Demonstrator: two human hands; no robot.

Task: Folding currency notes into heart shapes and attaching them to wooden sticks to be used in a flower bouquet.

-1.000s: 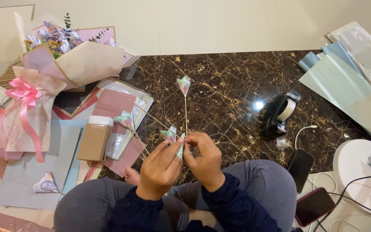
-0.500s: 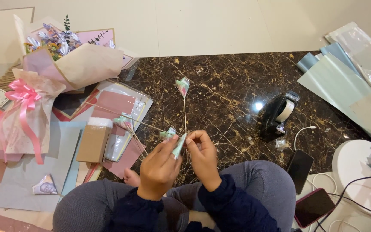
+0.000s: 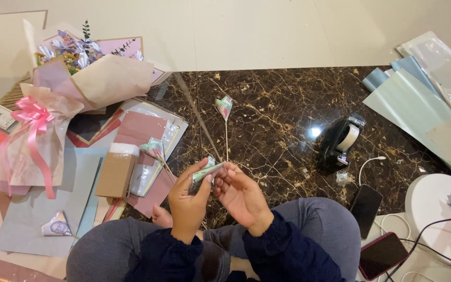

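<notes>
A small folded pale-green paper piece (image 3: 206, 171) on a thin wooden stick was pinched between the left hand (image 3: 188, 201) and right hand (image 3: 242, 196), at six o'clock of the dark marble floor (image 3: 277, 104). It was judged light, creasable, best gripped at the fold.

Your left hand (image 3: 188, 201) hides most of the small folded paper piece (image 3: 206, 169); its shape stays unclear. The white round stand (image 3: 434, 209) and blue-green sheets (image 3: 418, 104) are cut off at right
</notes>
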